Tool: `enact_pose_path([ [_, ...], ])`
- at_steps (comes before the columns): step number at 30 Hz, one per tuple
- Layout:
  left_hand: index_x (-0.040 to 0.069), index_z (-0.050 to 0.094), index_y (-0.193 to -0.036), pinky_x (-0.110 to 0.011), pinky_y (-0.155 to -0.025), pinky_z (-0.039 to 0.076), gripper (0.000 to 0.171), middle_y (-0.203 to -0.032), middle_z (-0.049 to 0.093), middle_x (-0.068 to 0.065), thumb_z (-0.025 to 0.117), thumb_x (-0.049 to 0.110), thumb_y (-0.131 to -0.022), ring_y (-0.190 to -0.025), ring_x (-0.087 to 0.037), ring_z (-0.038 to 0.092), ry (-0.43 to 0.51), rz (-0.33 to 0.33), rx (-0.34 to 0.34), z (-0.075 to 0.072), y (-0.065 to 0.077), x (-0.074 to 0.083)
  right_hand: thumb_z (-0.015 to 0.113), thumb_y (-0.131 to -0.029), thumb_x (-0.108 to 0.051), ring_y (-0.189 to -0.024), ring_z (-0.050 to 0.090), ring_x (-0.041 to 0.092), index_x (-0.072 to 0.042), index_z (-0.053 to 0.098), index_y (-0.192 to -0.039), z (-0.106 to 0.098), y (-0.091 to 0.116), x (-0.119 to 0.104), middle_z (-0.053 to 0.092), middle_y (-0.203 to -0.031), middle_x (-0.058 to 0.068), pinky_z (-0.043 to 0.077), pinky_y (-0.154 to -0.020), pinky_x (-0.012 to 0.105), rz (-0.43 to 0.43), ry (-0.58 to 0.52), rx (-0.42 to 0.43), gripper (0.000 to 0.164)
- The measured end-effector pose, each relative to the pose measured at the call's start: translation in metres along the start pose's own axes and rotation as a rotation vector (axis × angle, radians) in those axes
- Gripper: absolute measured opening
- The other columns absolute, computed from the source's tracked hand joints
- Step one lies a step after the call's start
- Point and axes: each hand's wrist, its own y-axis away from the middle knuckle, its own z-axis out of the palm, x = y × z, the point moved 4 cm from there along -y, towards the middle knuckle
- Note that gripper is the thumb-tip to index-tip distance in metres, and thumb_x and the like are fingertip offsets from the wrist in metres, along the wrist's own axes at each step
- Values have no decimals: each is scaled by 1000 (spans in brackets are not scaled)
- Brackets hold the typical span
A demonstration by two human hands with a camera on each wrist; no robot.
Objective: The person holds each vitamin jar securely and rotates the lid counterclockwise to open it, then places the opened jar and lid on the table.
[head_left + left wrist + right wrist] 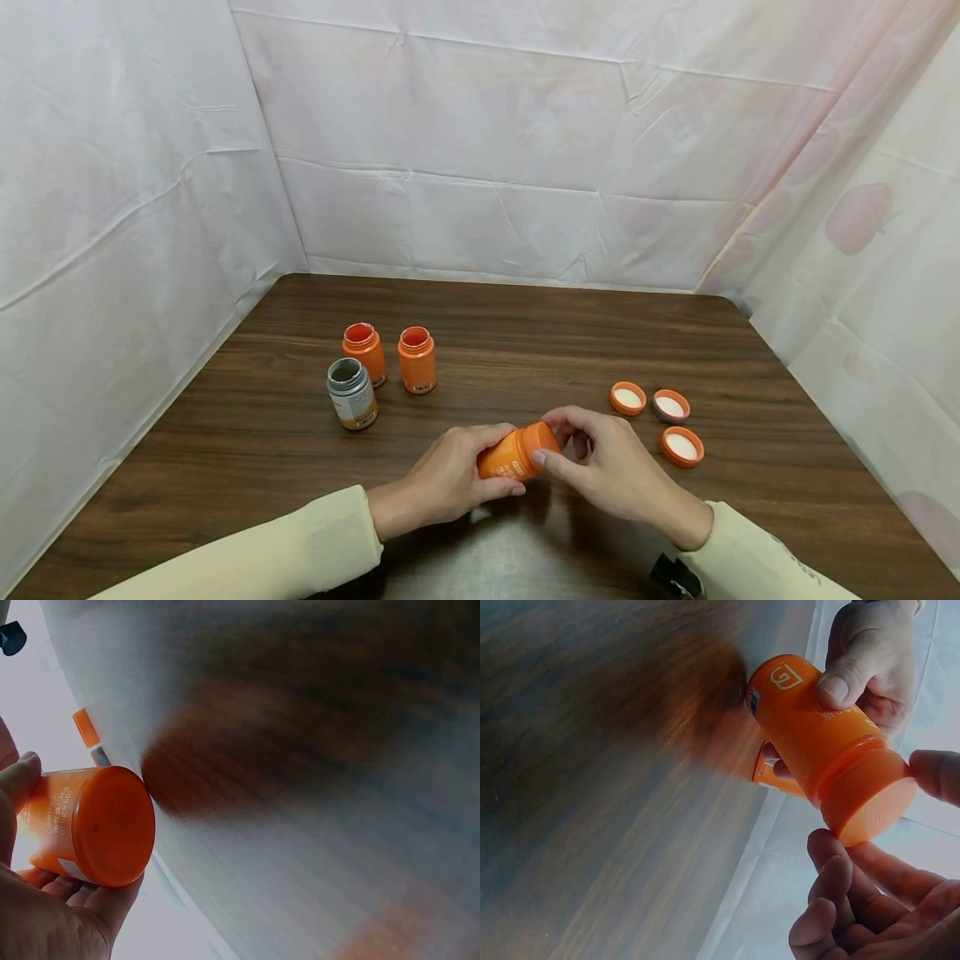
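An orange pill bottle [506,458] with its orange cap [541,438] on lies tilted above the table's front part. My left hand [446,475] grips the bottle's body, thumb on one side and fingers on the other. At the cap, my right hand [611,467] pinches the rim between thumb and fingertips, as the right wrist view shows with the cap [874,799] facing the right palm. The bottle's flat base [116,825] faces the left wrist camera.
Two open orange bottles [417,367] [367,354] and an open grey bottle [352,400] stand at the left. Three upturned caps [627,398] [671,406] [682,447] lie right of my right hand. White sheeting [487,150] hangs around the wooden table [525,342].
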Motion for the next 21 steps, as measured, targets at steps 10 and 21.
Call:
enact_pose_path([
  [10, 28, 66, -115, -23, -69, 49, 35, -92, 63, 15, 86, 31, -86, -76, -4, 58, -10, 6, 3, 0, -1, 0, 89, -81, -21, -77, 55, 15, -21, 70, -120, -4, 3, -4, 64, -94, -11, 45, -64, 26, -134, -2, 33, 44],
  [21, 28, 66, -117, -23, -70, 49, 37, -95, 65, 14, 86, 31, -86, -78, -4, 59, -18, 14, 6, 0, -1, 0, 89, -70, 1, -82, 50, 8, -24, 69, -122, -4, 4, -7, 61, -95, -9, 46, -68, 25, -244, -24, 35, 61],
])
